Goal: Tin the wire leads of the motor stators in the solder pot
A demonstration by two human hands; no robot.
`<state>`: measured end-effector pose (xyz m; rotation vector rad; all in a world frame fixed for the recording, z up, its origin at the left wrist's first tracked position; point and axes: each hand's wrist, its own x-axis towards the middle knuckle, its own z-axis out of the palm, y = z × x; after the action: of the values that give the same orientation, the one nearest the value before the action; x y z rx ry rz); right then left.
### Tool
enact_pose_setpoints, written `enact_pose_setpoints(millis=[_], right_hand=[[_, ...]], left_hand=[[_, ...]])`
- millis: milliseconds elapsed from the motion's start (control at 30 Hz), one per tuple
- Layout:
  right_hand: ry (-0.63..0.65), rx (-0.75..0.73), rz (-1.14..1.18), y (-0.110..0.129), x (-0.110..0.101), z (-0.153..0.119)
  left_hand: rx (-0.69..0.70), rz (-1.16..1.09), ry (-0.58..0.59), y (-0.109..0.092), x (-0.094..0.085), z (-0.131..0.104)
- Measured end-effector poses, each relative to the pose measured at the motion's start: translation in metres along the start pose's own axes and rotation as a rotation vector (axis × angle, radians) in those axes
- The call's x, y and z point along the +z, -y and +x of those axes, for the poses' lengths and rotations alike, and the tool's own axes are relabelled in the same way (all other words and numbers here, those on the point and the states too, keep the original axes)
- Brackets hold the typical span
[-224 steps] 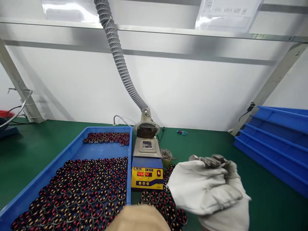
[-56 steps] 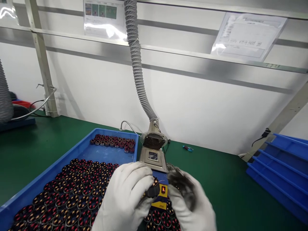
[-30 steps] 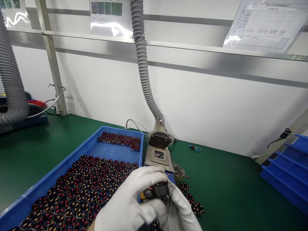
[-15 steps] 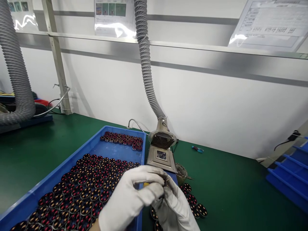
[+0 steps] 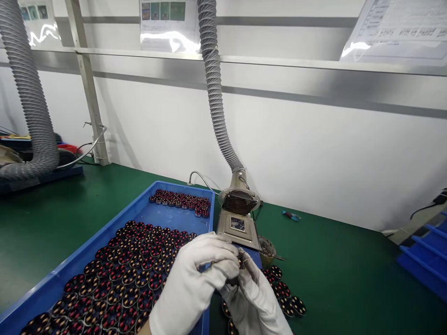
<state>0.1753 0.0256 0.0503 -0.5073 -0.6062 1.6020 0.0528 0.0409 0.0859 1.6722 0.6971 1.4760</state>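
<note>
With the gloved hands as the clock's centre, a ribbed grey hose (image 5: 44, 125) bends down at 10 o'clock, its end on a blue base that rests on the smooth green bench (image 5: 349, 274). At 9 o'clock lies a long blue plastic tray (image 5: 164, 215) with a raised rim — tight rows of round rings (image 5: 120, 274), dark with red and copper-coloured windings, fill its near part, and a smaller batch is packed at its 12 o'clock end, bare plastic between. The left hand (image 5: 193, 279), in white cloth, has thumb and fingers curled almost together, pinching a dark part (image 5: 240, 264); the part sits at their tips, mostly hidden, with just a coppery bit showing. At 12 o'clock stands a boxy machine (image 5: 226, 228) with a metal top and a square well, a round hood (image 5: 239, 200) and second hose (image 5: 218, 100) behind it. The right hand (image 5: 256, 293), in a looser, creased, greyish glove, bends its fingers in at the part's other side — I cannot tell how firmly they grip. A small pot (image 5: 268, 260) sits at 2 o'clock, its contents unclear; loose rings (image 5: 297, 305) lie at 4 o'clock. Blue-handled pliers (image 5: 291, 216) rest farther out at 2 o'clock, and stacked blue trays (image 5: 426, 260) lean at 3 o'clock.
</note>
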Motion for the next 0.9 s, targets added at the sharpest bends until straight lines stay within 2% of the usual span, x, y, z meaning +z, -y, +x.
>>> enact_pose_setpoints(millis=[67, 167, 233, 333, 367, 533, 700, 800, 900], right_hand=[[0.031, 0.035, -0.004, 0.003, 0.002, -0.003], [0.078, 0.074, 0.001, 0.01, 0.003, -0.009], [0.091, 0.082, 0.012, 0.013, 0.002, -0.01], [0.104, 0.092, 0.029, 0.013, -0.003, -0.008], [0.101, 0.095, 0.034, 0.012, -0.005, -0.007], [0.071, 0.105, 0.032, 0.003, -0.01, -0.004], [0.07, 0.137, 0.041, 0.004, -0.008, -0.005], [0.074, 0.15, 0.053, 0.008, -0.005, -0.007], [0.083, 0.193, 0.099, 0.008, -0.003, -0.007]], left_hand=[[0.013, 0.0, -0.084, 0.003, -0.002, 0.0], [-0.081, 0.011, -0.225, 0.004, -0.01, -0.002], [-0.114, 0.064, -0.143, 0.002, -0.014, -0.005], [-0.096, 0.161, 0.144, 0.0, -0.013, -0.008], [-0.078, 0.165, 0.191, 0.0, -0.011, -0.008], [-0.086, -0.001, 0.168, 0.003, -0.007, -0.002], [-0.048, 0.081, 0.236, 0.003, -0.01, -0.001], [-0.082, 0.056, 0.208, 0.003, -0.008, -0.001], [-0.044, -0.034, 0.186, 0.001, -0.007, 0.002]])
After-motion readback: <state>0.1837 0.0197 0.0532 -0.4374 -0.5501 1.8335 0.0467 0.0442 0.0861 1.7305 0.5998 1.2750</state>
